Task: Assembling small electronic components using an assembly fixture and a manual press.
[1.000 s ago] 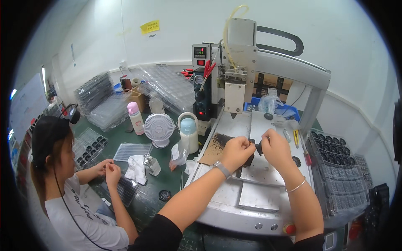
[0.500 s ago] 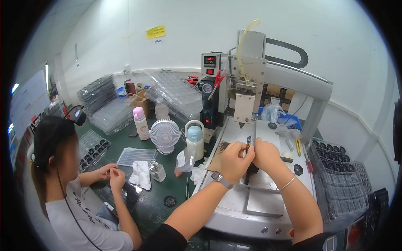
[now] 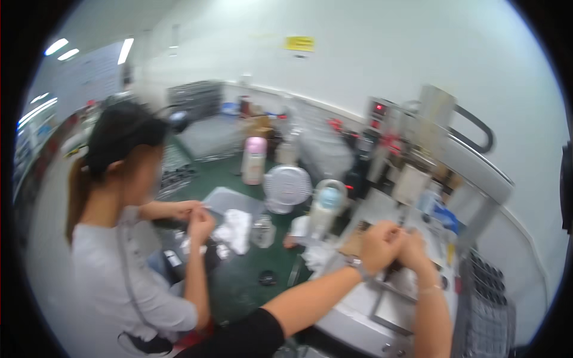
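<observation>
A green table (image 3: 239, 292) meets the machine's pale bed (image 3: 358, 307), all blurred. Over the bed, the left hand (image 3: 380, 246) and right hand (image 3: 413, 250) come together, fingers drawn in; whether they pinch anything I cannot tell. A dark block (image 3: 393, 274) shows just below them, near brown cardboard (image 3: 352, 244). The handling looks under way, not finished; whether the black round parts (image 3: 488, 275) at right are done or waiting does not show

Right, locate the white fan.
In the head view, the white fan stands on the green table, between the pink-capped bottle and blue-topped flask, left of the wearer's left hand.
</observation>
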Action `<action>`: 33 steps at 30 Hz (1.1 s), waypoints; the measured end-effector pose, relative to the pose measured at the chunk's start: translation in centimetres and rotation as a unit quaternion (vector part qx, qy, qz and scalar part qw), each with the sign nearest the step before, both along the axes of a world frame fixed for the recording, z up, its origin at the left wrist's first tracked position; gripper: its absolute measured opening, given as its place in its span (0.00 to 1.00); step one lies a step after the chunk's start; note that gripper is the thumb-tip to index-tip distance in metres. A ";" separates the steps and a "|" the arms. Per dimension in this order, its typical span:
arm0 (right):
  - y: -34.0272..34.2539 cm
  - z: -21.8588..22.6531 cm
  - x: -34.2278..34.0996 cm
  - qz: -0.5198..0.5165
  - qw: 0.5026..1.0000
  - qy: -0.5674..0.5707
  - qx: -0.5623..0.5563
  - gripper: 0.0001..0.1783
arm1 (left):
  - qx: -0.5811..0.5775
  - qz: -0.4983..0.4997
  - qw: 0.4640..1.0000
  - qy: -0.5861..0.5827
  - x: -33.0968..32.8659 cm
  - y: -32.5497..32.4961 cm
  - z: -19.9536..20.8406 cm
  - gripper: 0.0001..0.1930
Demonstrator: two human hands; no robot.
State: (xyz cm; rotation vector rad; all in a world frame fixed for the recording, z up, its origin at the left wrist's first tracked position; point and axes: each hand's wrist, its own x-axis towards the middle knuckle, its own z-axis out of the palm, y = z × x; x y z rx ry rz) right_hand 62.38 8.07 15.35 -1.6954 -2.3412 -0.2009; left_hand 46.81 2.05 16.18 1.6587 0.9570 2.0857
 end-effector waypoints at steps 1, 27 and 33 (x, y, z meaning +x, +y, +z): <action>-2.0 2.3 -2.1 0.009 0.999 0.032 -0.019 0.18 | 0.005 -0.034 0.998 -0.056 0.2 0.6 -0.8 0.08; -23.9 0.8 17.0 -0.020 0.925 -0.195 -0.325 0.22 | -0.250 0.286 0.789 0.483 -20.8 -12.8 -15.6 0.05; -24.5 2.7 13.3 -0.049 0.941 -0.192 -0.273 0.21 | -0.069 0.208 0.900 0.377 -15.2 -11.9 -6.2 0.10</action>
